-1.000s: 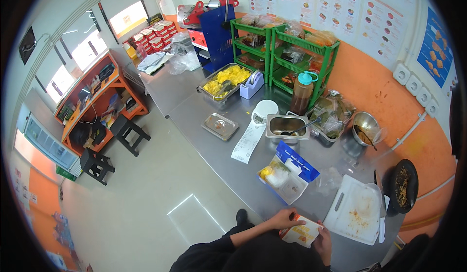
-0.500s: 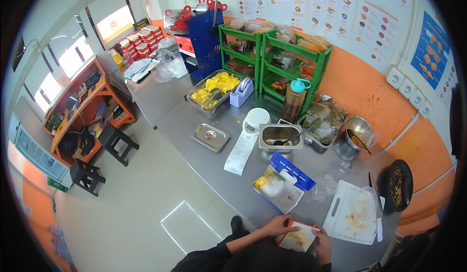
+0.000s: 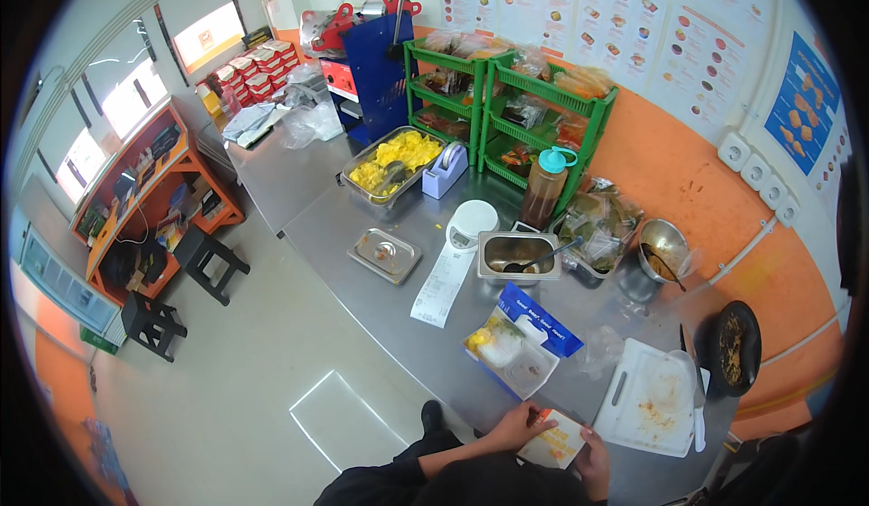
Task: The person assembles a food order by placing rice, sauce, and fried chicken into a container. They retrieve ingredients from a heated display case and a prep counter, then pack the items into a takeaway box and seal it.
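Your left hand (image 3: 518, 423) sits on the near-left corner of the small paper packet (image 3: 554, 440), fingers curled over its edge, gripping it. Your right hand (image 3: 595, 450) is at the packet's right edge, fingers closed on it from that side. Both hands are on the same thing; neither is free.

The packet lies at the near edge of the steel worktop (image 3: 344, 225), right in front of your body, between the two hands. Its long axis runs roughly left-near to right-far, tilted a bit toward the white cutting board (image 3: 654, 399). It's white with orange print; I can't tell if it's open or sealed.

Relation that matters: the open food box with the blue lid (image 3: 520, 348) is just beyond the packet, up and slightly left. Your left hand is the nearer one to it. The cutting board is just right of the packet, close to your right hand but not touching it as far as I can tell.

Farther back: a long paper receipt (image 3: 442, 284), a small steel pan with a ladle (image 3: 518, 254), a white kitchen scale (image 3: 473, 222), well apart from both hands.
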Motion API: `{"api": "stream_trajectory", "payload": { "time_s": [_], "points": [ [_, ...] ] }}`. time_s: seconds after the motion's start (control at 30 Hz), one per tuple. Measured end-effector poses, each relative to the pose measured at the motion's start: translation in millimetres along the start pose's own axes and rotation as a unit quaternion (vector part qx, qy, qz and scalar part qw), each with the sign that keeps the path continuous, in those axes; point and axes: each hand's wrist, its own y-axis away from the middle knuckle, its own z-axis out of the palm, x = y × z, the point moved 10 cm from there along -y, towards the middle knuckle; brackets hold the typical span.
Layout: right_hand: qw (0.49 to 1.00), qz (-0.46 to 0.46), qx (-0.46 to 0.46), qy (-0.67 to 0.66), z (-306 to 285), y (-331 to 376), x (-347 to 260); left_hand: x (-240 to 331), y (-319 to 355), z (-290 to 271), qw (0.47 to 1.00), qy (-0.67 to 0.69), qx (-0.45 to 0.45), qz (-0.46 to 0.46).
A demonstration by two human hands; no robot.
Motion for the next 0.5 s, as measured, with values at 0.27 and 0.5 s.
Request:
{"api": "stream_trajectory", "payload": {
  "time_s": [0.27,0.5],
  "points": [
    [0.973,-0.125,0.047,0.189,6,7,-17,25,16,-8,0.995,-0.059,0.069,0.044],
    [0.973,-0.1,0.01,0.206,12,6,-13,40,21,0,0.988,-0.105,0.062,0.097]
  ]
}}
